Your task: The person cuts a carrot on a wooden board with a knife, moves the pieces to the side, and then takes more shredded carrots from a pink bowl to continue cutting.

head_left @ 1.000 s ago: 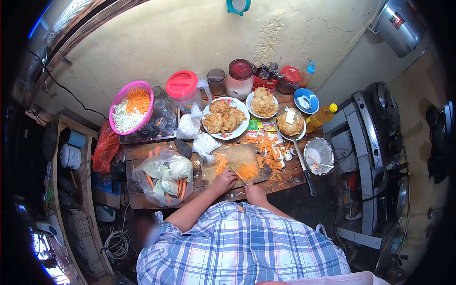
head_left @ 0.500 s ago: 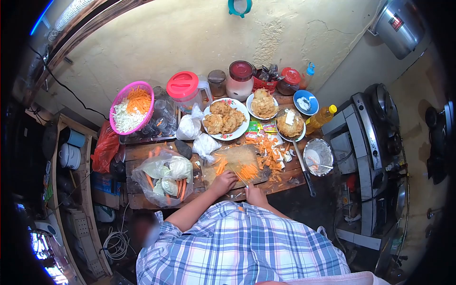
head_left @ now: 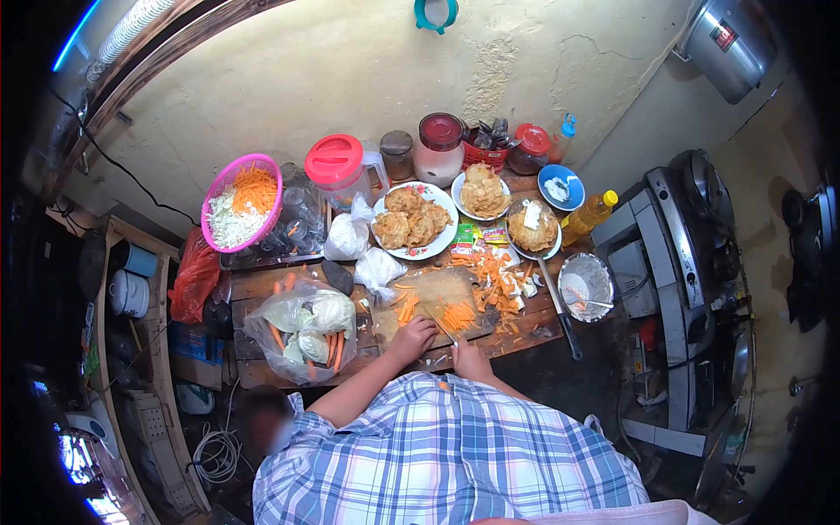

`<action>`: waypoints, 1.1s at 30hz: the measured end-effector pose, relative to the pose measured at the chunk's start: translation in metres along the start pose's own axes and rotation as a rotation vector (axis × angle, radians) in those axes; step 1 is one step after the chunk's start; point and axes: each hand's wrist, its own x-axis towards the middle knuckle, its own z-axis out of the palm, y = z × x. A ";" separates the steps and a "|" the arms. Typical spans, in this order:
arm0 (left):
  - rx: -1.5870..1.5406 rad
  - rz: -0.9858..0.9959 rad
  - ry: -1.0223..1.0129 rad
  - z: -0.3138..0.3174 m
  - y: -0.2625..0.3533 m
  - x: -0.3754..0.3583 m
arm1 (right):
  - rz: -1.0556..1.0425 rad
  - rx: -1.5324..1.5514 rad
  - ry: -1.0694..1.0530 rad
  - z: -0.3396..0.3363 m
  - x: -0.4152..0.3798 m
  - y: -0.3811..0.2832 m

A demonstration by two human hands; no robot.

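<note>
On the worn wooden cutting board [head_left: 382, 328], my right hand [head_left: 471, 360] grips a knife [head_left: 444, 326] whose thin blade points away and to the left. My left hand [head_left: 415, 339] rests just left of the blade with its fingers curled down; whatever lies under them is hidden. Carrot sticks [head_left: 458, 315] are heaped right of the blade, and more cut carrot pieces [head_left: 407, 306] lie beyond my left fingers. Left of the board, a clear plastic bag [head_left: 262, 325] holds cabbage [head_left: 332, 310] and whole carrots [head_left: 335, 348].
Carrot peelings [head_left: 500, 282] litter the table right of the board. Behind stand plates of fried food [head_left: 411, 219], a pink basket [head_left: 278, 203] of shredded cabbage and carrot, and a red-lidded jug [head_left: 334, 160]. A ladle handle [head_left: 566, 328] overhangs the front edge near a metal bowl [head_left: 588, 273].
The view has shifted very slightly. Both hands, the knife and the cut carrots stay in nearly the same places.
</note>
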 end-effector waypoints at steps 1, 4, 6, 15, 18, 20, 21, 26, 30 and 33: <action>0.006 -0.004 -0.005 0.000 0.000 -0.001 | 0.001 -0.001 0.000 -0.002 -0.001 -0.001; 0.004 -0.004 -0.004 0.001 0.001 -0.001 | 0.037 0.004 -0.038 -0.004 -0.001 -0.004; -0.002 0.000 0.002 0.001 0.000 -0.001 | -0.025 -0.035 0.003 0.002 0.001 0.000; -0.020 -0.016 0.003 0.002 0.001 -0.002 | -0.032 -0.052 -0.035 -0.003 0.009 -0.013; -0.031 -0.038 -0.009 0.002 0.001 -0.002 | -0.025 -0.034 -0.038 -0.004 0.008 -0.012; -0.012 -0.004 0.027 0.004 0.000 -0.003 | -0.025 -0.025 -0.019 0.003 0.003 -0.002; -0.009 -0.003 0.028 0.003 -0.001 -0.003 | -0.022 -0.018 0.002 0.005 0.003 0.002; -0.004 0.018 0.051 0.004 0.000 -0.004 | 0.033 -0.006 -0.039 -0.002 -0.002 -0.001; -0.010 0.004 0.051 0.004 0.000 -0.005 | 0.027 -0.028 -0.072 -0.007 -0.002 -0.007; -0.018 -0.006 0.052 0.005 -0.001 -0.006 | -0.012 -0.029 -0.045 -0.004 -0.002 -0.003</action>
